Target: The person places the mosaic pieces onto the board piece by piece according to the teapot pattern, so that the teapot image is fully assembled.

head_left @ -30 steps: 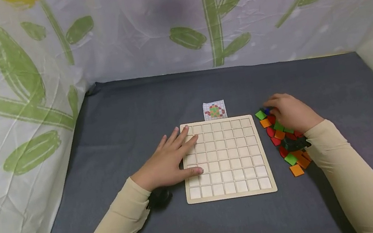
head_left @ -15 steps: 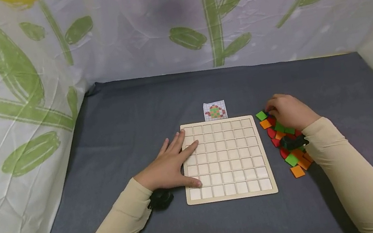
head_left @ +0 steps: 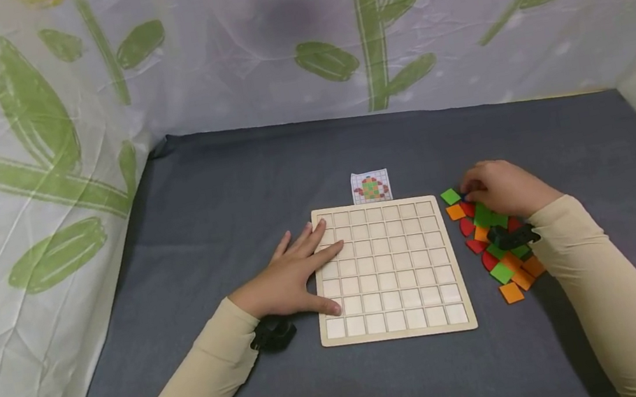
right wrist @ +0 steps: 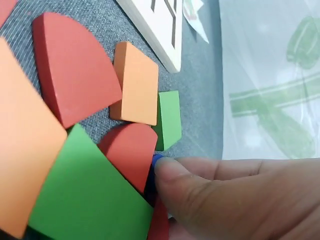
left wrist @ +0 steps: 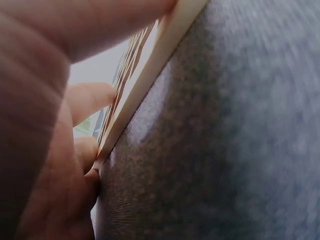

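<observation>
My left hand (head_left: pixel 288 282) rests with spread, straight fingers on the left edge of a wooden grid board (head_left: pixel 403 336). In the left wrist view, its fingers lie over the side of the board (left wrist: pixel 140 75). At the right, my right hand (head_left: pixel 507 186) reaches down at the far end of a pile of coloured wooden pieces (head_left: pixel 501 272). The right wrist view shows its thumb and fingers pinching a small blue piece (right wrist: pixel 157 158), mostly hidden. Beside it lie a red rounded piece (right wrist: pixel 132 150), a large green piece (right wrist: pixel 90 195) and an orange square (right wrist: pixel 140 87).
Behind the board lies a small printed card (head_left: pixel 371 187) with a coloured grid picture. A green square (head_left: pixel 450 196) and an orange square (head_left: pixel 511 293) mark the pile's ends. Dark grey cloth (head_left: pixel 261 166) covers the table, and a flower-patterned curtain (head_left: pixel 243 62) hangs behind it.
The left thumb has shifted toward the near edge of the board, and the fingers have drawn back slightly. The right fingertips have closed over the blue piece, which was more visible before.
</observation>
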Motion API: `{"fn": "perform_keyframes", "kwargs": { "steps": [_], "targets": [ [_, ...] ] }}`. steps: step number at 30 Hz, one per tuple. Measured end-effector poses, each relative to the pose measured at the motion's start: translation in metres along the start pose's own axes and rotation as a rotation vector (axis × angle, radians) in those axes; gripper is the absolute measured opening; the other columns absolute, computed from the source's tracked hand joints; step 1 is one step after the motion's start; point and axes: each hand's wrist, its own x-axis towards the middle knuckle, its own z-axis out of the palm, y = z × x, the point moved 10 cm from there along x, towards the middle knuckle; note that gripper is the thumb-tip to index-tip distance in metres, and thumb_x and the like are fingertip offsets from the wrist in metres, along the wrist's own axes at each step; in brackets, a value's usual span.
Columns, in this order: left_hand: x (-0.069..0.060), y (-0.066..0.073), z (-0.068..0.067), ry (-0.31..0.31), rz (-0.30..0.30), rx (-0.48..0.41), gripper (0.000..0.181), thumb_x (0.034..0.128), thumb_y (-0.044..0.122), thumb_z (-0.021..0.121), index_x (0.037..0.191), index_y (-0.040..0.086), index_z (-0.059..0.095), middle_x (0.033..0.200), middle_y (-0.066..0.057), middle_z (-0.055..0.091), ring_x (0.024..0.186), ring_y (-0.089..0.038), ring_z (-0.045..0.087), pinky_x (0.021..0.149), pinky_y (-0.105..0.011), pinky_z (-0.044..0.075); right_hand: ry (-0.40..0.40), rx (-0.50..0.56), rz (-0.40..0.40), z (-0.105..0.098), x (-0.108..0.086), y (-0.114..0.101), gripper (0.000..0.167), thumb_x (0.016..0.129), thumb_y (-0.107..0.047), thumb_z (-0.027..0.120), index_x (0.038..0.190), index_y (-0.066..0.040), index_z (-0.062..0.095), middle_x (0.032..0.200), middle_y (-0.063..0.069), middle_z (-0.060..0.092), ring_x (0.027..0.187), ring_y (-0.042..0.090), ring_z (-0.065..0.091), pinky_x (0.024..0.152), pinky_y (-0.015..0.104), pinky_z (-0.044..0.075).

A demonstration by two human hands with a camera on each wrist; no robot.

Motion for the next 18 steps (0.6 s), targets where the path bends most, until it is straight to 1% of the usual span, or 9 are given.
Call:
{"fn": "perform_keyframes", "kwargs": {
  "steps": [6, 11, 15, 18],
  "targets": [
    [-0.0001, 0.0018, 0.0013, -0.006, 0.01, 0.006, 0.107, 0.0805, 0.061, 0.085, 0.167, 0.027, 0.033, 0.177, 0.0, 0.0, 0.162, -0.026, -0.011, 0.127, -0.057, -0.013, -0.036, 0.033, 0.057, 0.0033, -0.0007, 0.0077, 0.013, 0.099, -0.006, 0.071, 0.108, 0.002, 0.075, 0.102, 0.016, 0.075, 0.086, 0.028, 0.068, 0.081, 0.05, 0.059],
    [-0.0007, 0.0042, 0.0016, -0.01, 0.026, 0.008, 0.101, 0.0819, 0.058, 0.085, 0.165, 0.027, 0.037, 0.177, 0.0, 0.003, 0.162, -0.029, -0.012, 0.126, -0.059, -0.014, -0.044, 0.042, 0.053, 0.0054, -0.0034, 0.01, 0.012, 0.101, -0.009, 0.071, 0.105, 0.001, 0.075, 0.099, 0.014, 0.075, 0.081, 0.024, 0.065, 0.076, 0.046, 0.058],
    [-0.0008, 0.0045, 0.002, -0.013, 0.029, 0.013, 0.097, 0.083, 0.059, 0.084, 0.164, 0.029, 0.039, 0.177, 0.001, 0.004, 0.162, -0.03, -0.013, 0.126, -0.06, -0.014, -0.015, 0.023, 0.042, 0.0034, -0.0058, 0.0094, 0.012, 0.101, -0.012, 0.071, 0.103, 0.0, 0.074, 0.095, 0.012, 0.074, 0.08, 0.023, 0.065, 0.074, 0.046, 0.056],
    [-0.0009, 0.005, 0.0024, -0.014, 0.032, 0.017, 0.096, 0.0833, 0.059, 0.083, 0.164, 0.03, 0.04, 0.177, 0.002, 0.005, 0.162, -0.03, -0.013, 0.126, -0.06, -0.014, 0.058, 0.021, 0.037, -0.0033, -0.0083, 0.0039, 0.012, 0.101, -0.012, 0.072, 0.102, 0.0, 0.074, 0.093, 0.013, 0.075, 0.078, 0.024, 0.065, 0.074, 0.048, 0.057]
  ]
}}
